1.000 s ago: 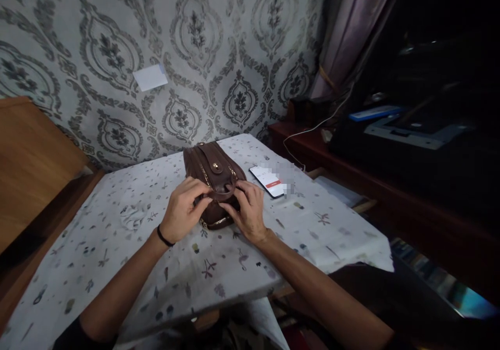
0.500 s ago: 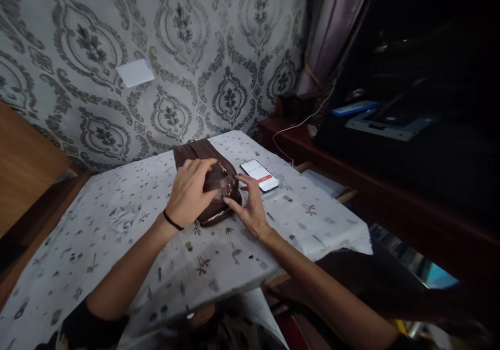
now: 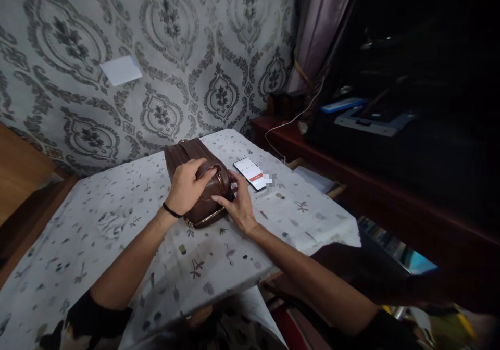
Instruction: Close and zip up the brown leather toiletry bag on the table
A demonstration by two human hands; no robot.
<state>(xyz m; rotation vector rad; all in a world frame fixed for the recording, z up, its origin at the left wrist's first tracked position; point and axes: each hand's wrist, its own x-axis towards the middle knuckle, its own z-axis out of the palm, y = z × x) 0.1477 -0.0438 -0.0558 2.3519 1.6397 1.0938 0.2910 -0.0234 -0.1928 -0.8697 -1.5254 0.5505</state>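
A brown leather-like bag (image 3: 199, 151) with gold zippers lies on the cloth-covered table. My left hand (image 3: 186, 187) is on its upper side, thumb and fingers closed around a raised brown part close to a zipper (image 3: 220, 180). My right hand (image 3: 241, 204) grips the right end of the bag, its thumb on the near face and its fingers behind the edge. Another gold zipper (image 3: 209, 217) runs along the bag's lower near edge. What lies under my left fingers is partly hidden.
A phone (image 3: 250, 173) with a lit screen lies right of the bag. Crumpled whitish material (image 3: 112, 224) rests on the patterned tablecloth (image 3: 156, 266) at left. A dark red cabinet (image 3: 289, 134) with a white cable (image 3: 291, 120) stands at right; a patterned wall rises behind.
My left thumb has moved up and closed toward the fingers, taking hold of the raised part of the bag. My right hand stays at the bag's end. The camera view has shifted slightly.
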